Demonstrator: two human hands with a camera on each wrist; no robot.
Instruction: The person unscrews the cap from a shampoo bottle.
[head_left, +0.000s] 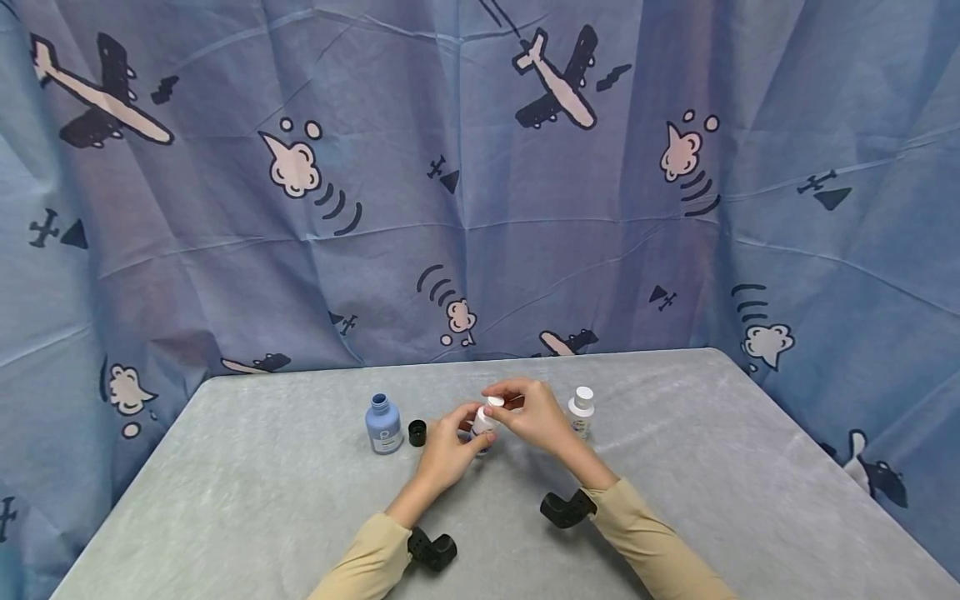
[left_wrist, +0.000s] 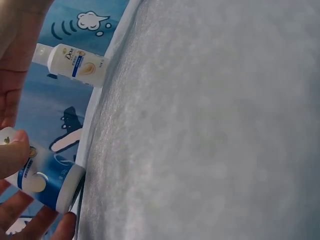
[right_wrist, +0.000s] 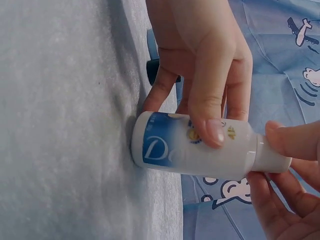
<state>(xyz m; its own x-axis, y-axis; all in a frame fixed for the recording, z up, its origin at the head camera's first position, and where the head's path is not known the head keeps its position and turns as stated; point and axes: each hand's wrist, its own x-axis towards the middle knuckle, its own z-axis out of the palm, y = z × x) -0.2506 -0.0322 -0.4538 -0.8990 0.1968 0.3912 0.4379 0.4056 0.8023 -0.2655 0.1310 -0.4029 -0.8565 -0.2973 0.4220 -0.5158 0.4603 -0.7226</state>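
Near the middle of the table, my left hand [head_left: 444, 454] grips a small white Dove bottle [right_wrist: 170, 150] with a blue label, thumb on one side and fingers on the other. The bottle stands upright with its base at the tabletop. My right hand [head_left: 536, 414] pinches the white cap [right_wrist: 272, 159] between thumb and fingers; the cap sits at the bottle's neck. A second white Dove bottle [head_left: 581, 412], capped, stands just right of my right hand. Left of my left hand is a blue bottle [head_left: 384, 428] with an uncovered neck, and a black cap [head_left: 417, 432] lies beside it.
The pale grey table [head_left: 262, 475] carries all the bottles. Behind it and at both sides hangs a blue curtain [head_left: 390, 192] printed with planes and clouds. Each wrist wears a black camera mount, the left one [head_left: 432, 550] and the right one [head_left: 567, 508] above the tabletop.
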